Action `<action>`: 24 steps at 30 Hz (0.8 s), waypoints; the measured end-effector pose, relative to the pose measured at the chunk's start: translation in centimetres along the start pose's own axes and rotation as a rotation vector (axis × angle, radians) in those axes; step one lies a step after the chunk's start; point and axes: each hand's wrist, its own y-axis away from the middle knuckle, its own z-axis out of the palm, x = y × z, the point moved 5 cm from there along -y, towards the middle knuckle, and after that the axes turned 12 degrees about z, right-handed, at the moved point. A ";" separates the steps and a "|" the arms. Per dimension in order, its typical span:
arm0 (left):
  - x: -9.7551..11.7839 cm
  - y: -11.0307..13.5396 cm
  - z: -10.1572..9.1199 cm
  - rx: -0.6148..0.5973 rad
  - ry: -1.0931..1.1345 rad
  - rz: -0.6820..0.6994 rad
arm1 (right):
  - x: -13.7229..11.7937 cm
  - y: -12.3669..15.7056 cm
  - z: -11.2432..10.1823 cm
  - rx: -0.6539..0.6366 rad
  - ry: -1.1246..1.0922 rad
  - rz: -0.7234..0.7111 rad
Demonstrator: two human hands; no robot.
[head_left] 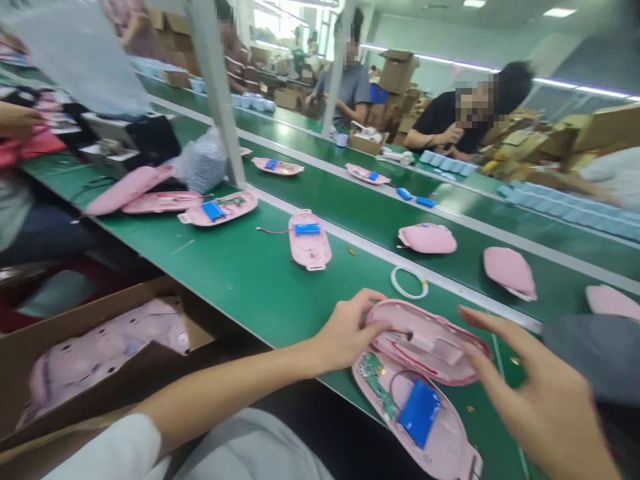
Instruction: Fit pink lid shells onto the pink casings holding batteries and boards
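My left hand [350,330] pinches the left end of an open pink shell half [430,341] lying on the green table [240,273]; a red wire runs from under my thumb. Just below it lies the other pink half [440,447] with a blue battery [419,413] and a small green circuit board [374,371]. My right hand [540,393] hovers at the right end of the upper shell, fingers spread, holding nothing.
More open pink halves with blue batteries [309,240] [219,209] lie further along the table, and a white ring [409,283] is near. Closed pink shells [428,239] [510,271] ride the belt. A cardboard box [100,353] of pink shells sits at left. Other people work across the line.
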 end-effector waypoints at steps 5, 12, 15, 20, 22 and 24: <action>-0.2 0.0 0.8 -0.012 0.133 -0.096 | -2.7 -2.8 4.3 -0.469 0.119 0.101; 0.3 -0.2 0.7 -0.006 0.143 -0.114 | -3.3 -3.9 5.4 -0.581 0.081 0.134; 0.3 -0.2 0.6 -0.014 0.164 -0.127 | -3.3 -3.8 5.4 -0.564 0.135 0.155; 0.1 -0.3 0.7 -0.079 0.185 -0.151 | -3.5 -3.3 5.0 -0.393 0.196 0.114; 0.1 -0.4 0.6 -0.107 0.168 -0.146 | -3.4 -2.9 5.0 -0.346 0.151 0.081; 0.2 -0.7 0.4 -0.117 0.102 -0.120 | -3.2 -2.6 5.3 -0.346 0.095 0.056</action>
